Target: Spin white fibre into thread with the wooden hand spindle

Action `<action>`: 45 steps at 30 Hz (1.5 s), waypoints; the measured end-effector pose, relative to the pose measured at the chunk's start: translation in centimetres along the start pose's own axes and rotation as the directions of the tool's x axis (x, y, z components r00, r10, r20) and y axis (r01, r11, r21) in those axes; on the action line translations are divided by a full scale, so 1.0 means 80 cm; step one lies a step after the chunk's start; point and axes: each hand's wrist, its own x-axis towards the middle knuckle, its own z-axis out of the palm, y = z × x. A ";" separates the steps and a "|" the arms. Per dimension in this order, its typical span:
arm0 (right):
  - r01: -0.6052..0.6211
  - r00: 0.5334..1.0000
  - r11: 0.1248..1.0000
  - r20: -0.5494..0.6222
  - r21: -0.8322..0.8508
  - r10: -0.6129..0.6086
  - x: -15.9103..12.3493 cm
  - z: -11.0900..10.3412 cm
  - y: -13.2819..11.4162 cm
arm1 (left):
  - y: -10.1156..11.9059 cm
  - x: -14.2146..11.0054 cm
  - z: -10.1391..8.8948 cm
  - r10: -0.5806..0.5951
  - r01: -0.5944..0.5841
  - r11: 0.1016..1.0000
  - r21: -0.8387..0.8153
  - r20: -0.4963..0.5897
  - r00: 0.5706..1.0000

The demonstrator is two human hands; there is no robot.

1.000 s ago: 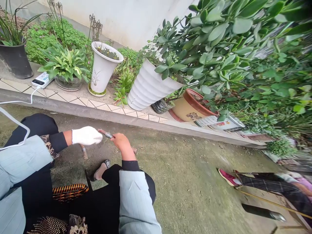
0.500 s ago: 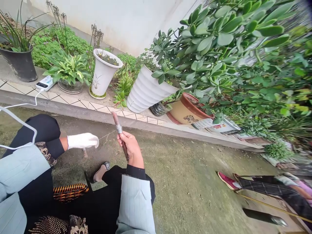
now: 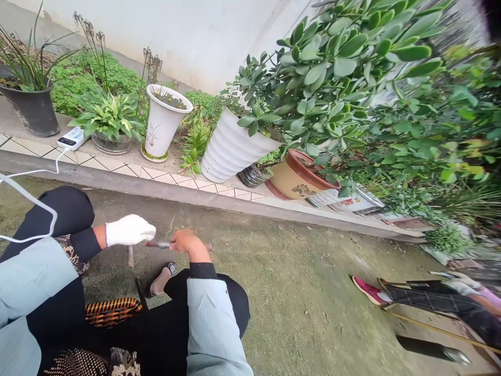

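My left hand (image 3: 130, 230) wears a white cotton glove and is held out over the concrete ground, with its fingers hidden inside the glove. My right hand (image 3: 186, 241) is bare and closed around a slim wooden-handled tool (image 3: 158, 244) with a silver metal collar. The tool lies nearly level, its tip close to the gloved fingers but apart from them. Below my left hand, a short stick (image 3: 130, 256) stands near the ground. My foot in a dark sandal (image 3: 164, 277) rests under my right forearm.
A white power bank (image 3: 72, 138) on the tiled ledge feeds a white cable (image 3: 27, 180) toward me. Potted plants and a white ribbed planter (image 3: 233, 149) line the ledge. A person's legs and red shoe (image 3: 370, 291) are at lower right.
The tool in my right hand has swung from nearly upright to nearly level, its tip now toward my gloved left hand. My left hand has risen slightly.
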 end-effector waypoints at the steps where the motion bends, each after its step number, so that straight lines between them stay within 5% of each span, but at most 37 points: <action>1: 0.071 0.989 0.997 0.130 0.037 -0.075 -0.004 0.000 -0.001 | -0.005 0.000 -0.004 -0.022 0.022 0.999 0.025 -0.022 1.000; 4: 0.352 0.823 0.877 0.338 0.327 -0.456 -0.023 -0.005 0.008 | -0.015 0.001 -0.012 -0.117 0.116 0.993 -0.011 -0.096 0.988; 6: 0.489 0.718 0.670 0.179 0.559 -0.673 -0.040 -0.013 0.022 | -0.017 0.003 -0.011 -0.162 0.142 0.977 -0.156 -0.119 0.980; 9: 0.587 0.752 0.317 -0.357 0.745 -0.554 -0.059 -0.025 0.046 | -0.014 0.007 0.000 -0.125 0.083 0.894 -0.441 -0.067 0.990; 11: 0.608 0.781 0.213 -0.528 0.764 -0.334 -0.058 -0.028 0.056 | -0.010 0.010 0.009 -0.077 0.062 0.828 -0.557 -0.004 0.997; 13: 0.590 0.807 0.215 -0.564 0.778 -0.173 -0.048 -0.027 0.060 | -0.005 0.011 0.015 -0.025 0.045 0.792 -0.609 0.042 0.999; 15: 0.548 0.828 0.306 -0.558 0.779 -0.062 -0.033 -0.023 0.056 | 0.000 0.012 0.016 0.036 0.007 0.790 -0.612 0.057 0.998; 18: 0.366 0.846 0.674 -0.531 0.642 0.045 -0.011 -0.016 0.043 | 0.007 0.012 0.012 0.096 -0.050 0.853 -0.519 0.061 0.993; 20: 0.151 0.871 0.909 -0.488 0.389 0.064 -0.002 -0.012 0.030 | 0.010 0.011 0.011 0.110 -0.080 0.904 -0.420 0.048 0.993; 22: -0.001 0.934 0.993 -0.353 0.119 0.044 0.002 -0.008 0.017 | 0.010 0.010 0.011 0.092 -0.078 0.946 -0.316 0.032 0.995; 24: -0.019 0.988 1.000 -0.153 -0.023 0.015 0.002 -0.003 0.006 | 0.008 0.010 0.011 0.042 -0.036 0.978 -0.203 0.024 0.999; 27: 0.060 0.995 0.998 0.077 -0.015 -0.058 0.000 0.003 -0.001 | 0.001 0.011 0.009 -0.033 0.035 0.995 -0.092 0.023 0.999; 29: 0.163 0.960 0.985 0.219 0.063 -0.173 -0.005 0.003 0.000 | -0.005 0.012 0.006 -0.059 0.059 0.994 -0.090 0.004 0.998; 32: 0.348 0.844 0.885 0.308 0.309 -0.439 -0.021 -0.004 0.011 | -0.012 0.013 0.000 -0.101 0.095 0.976 -0.196 -0.022 0.995; 35: 0.480 0.785 0.608 0.000 0.632 -0.619 -0.045 -0.017 0.033 | -0.016 0.013 0.000 -0.132 0.105 0.886 -0.452 -0.028 0.991; 37: 0.565 0.792 0.379 -0.352 0.733 -0.499 -0.057 -0.025 0.051 | -0.014 0.012 0.005 -0.129 0.101 0.786 -0.610 -0.002 0.992; 39: 0.611 0.789 0.262 -0.548 0.747 -0.277 -0.058 -0.028 0.065 | -0.010 0.012 0.009 -0.098 0.090 0.720 -0.688 0.028 0.995; 41: 0.601 0.796 0.270 -0.594 0.752 -0.118 -0.048 -0.028 0.072 | -0.003 0.012 0.010 -0.033 0.038 0.721 -0.692 0.021 0.999; 45: 0.455 0.845 0.515 -0.534 0.726 0.006 -0.014 -0.020 0.067 | 0.009 0.012 0.004 0.135 -0.111 0.826 -0.552 0.002 0.991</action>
